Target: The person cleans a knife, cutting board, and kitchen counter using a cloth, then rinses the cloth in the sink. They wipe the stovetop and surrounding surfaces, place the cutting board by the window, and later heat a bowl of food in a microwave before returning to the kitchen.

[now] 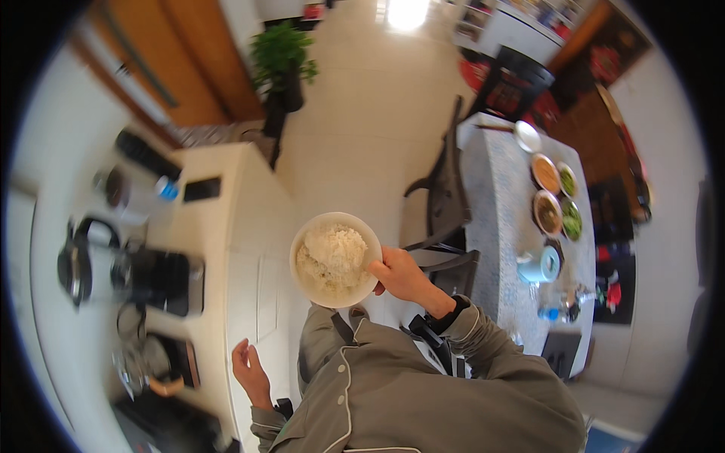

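A white bowl [299, 286] heaped with cooked white rice [335, 255] is held out in front of my body. My right hand [402, 276] grips its right side, thumb over the rim and fingers underneath. Low on the left, my left hand [250, 368] hangs beside the counter's front, holding nothing, with its fingers loosely bent and apart. Tiled floor [351, 164] shows beneath and beyond the bowl.
A counter [212, 226] on the left bears an electric kettle [76, 266] and a dark phone-like slab [202, 189]. On the right, dark chairs [447, 192] stand against a dining table [481, 187] with several dishes of food [547, 212] and a light-blue container [538, 266]. Ahead grows a potted plant [280, 56].
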The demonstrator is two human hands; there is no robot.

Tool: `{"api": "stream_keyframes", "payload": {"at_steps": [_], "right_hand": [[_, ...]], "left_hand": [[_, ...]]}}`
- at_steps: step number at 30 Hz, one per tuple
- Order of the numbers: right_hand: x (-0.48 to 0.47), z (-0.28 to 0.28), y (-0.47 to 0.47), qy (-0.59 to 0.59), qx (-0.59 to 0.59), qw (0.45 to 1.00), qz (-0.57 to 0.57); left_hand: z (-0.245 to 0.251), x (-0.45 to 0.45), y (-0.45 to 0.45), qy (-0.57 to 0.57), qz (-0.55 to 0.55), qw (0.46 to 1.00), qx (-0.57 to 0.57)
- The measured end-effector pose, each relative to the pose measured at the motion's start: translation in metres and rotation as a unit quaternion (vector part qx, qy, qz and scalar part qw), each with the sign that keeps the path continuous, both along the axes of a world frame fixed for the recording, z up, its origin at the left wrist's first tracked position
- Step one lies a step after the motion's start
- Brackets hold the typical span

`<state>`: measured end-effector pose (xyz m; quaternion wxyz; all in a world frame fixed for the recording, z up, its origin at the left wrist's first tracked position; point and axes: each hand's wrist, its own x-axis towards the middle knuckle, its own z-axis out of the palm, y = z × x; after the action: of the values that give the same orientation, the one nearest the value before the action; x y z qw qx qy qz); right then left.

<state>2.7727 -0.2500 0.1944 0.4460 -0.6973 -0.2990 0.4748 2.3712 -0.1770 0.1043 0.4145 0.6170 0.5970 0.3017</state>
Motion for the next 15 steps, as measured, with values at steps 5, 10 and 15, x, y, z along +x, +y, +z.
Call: {"api": "stream_keyframes", "payload": {"at_steps": [5,10,15], "right_hand": [[0.066,0.0,-0.032,0.022,0.02,0.974,-0.226],[0.114,0.016,-0.081,-0.051,0.011,0.902,-0.429],[0.161,-0.01,-0.134,-0.022,0.01,0.796,-0.605]], "left_hand": [[0.011,0.163,0.126,-0.025,-0.208,0.976,0.055],[0.04,0.32,0.192,-0.085,-0.401,0.908,0.084],[0.064,0.443,0.224,-0.102,-0.552,0.816,0.14]]}}
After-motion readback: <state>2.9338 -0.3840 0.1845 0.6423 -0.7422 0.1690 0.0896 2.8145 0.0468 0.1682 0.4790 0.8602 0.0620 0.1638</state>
